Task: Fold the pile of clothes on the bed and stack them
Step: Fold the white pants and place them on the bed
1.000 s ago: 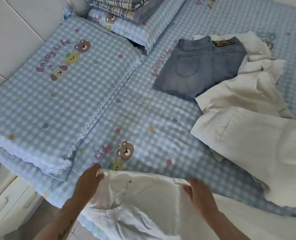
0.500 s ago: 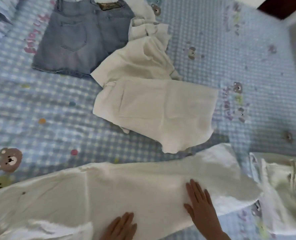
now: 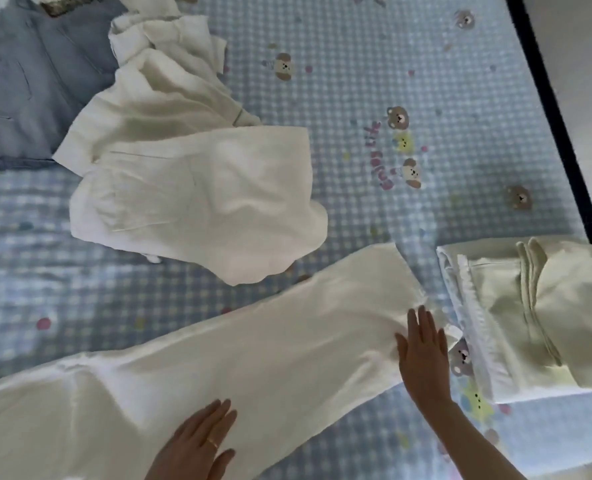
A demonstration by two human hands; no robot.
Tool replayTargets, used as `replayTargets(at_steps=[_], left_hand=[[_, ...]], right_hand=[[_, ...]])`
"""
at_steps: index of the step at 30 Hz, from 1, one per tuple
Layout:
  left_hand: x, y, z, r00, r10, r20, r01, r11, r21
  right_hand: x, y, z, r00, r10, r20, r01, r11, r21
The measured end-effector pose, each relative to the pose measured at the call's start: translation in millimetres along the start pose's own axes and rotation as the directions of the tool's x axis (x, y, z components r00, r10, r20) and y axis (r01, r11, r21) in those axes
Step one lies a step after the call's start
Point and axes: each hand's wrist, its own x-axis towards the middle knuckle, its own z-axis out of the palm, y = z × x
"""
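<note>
White trousers (image 3: 253,344) lie lengthwise on the bed (image 3: 391,81). Left hand (image 3: 197,445) and right hand (image 3: 422,355) press flat on them, fingers straight, no grip on anything. Step: smoothing. Next, probably: pinch hem, fold toward waist. Unfolded pile (image 3: 190,188) waits behind; folded stack (image 3: 536,317) sits right.

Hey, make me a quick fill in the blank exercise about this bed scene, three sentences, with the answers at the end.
1. Both hands lie flat on the long white ____ spread along the near edge of the bed sheet.
2. The ring is on the ____ hand.
3. The folded cream garment lies to the ____ of the right hand.

Missing words: trousers; left; right
</note>
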Motion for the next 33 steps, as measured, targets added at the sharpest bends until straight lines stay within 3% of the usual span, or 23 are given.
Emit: replayTargets(at_steps=[2,4,6,9,12,14,17,19,20,22,24,25,26,28,30,31,33], left_hand=[[50,30,-5,0.996,-0.044,-0.075,0.038,0.996,-0.086],[107,56,-15,0.985,-0.003,-0.175,-0.009,0.998,-0.066],[160,76,-19,0.980,0.014,-0.198,-0.030,0.996,-0.079],[223,105,-21,0.995,0.089,-0.035,-0.091,0.994,-0.059],[268,129,-17,0.956,0.293,-0.031,-0.286,0.949,0.130],[284,142,-21,0.893,0.451,0.007,-0.437,0.862,0.256],[283,149,-15,0.792,0.547,0.270,-0.610,0.729,0.311],[262,145,-5,0.758,0.466,0.457,-0.595,0.780,0.192],[245,143,0,0.767,0.408,0.495,-0.524,0.844,0.115],[210,141,10,0.775,0.315,0.548,-0.341,0.938,-0.058],[177,145,28,0.755,0.301,0.582,-0.307,0.947,-0.091],[164,150,40,0.724,0.275,0.632,-0.297,0.952,-0.074],[152,155,55,0.669,0.263,0.695,-0.306,0.950,-0.065],[137,166,76,0.619,0.191,0.762,-0.321,0.947,0.023],[132,177,85,0.557,0.117,0.822,-0.263,0.964,0.040],[131,178,85,0.534,0.105,0.839,-0.284,0.957,0.062],[133,182,80,0.563,0.090,0.821,-0.259,0.963,0.072]], right_hand=[[21,14,2,0.983,0.161,-0.087,-0.166,0.985,-0.050],[37,24,-3,0.959,0.279,0.042,-0.276,0.958,-0.074],[44,31,-12,0.947,0.298,0.124,-0.285,0.952,-0.108],[32,34,-28,0.992,0.125,-0.001,-0.124,0.983,0.139],[-6,37,-39,0.985,-0.146,-0.093,0.167,0.942,0.293],[-36,38,-44,0.952,-0.301,-0.054,0.297,0.871,0.392],[-73,51,-42,0.897,-0.441,0.043,0.367,0.793,0.486],[-90,61,-38,0.890,-0.371,0.266,0.154,0.792,0.590],[-99,70,-32,0.868,-0.338,0.364,0.048,0.786,0.616],[-108,87,-20,0.799,-0.354,0.485,-0.023,0.789,0.615],[-101,95,-21,0.738,-0.377,0.560,-0.112,0.750,0.652],[-92,96,-24,0.766,-0.338,0.547,-0.177,0.707,0.685],[-78,95,-25,0.837,-0.267,0.478,-0.190,0.678,0.711],[-37,83,-24,0.974,-0.091,0.208,-0.079,0.723,0.687],[16,56,-24,0.998,-0.068,0.008,0.052,0.832,0.553],[42,38,-21,0.992,-0.127,-0.002,0.113,0.874,0.473],[83,4,-9,0.954,-0.279,0.113,0.231,0.919,0.319]])
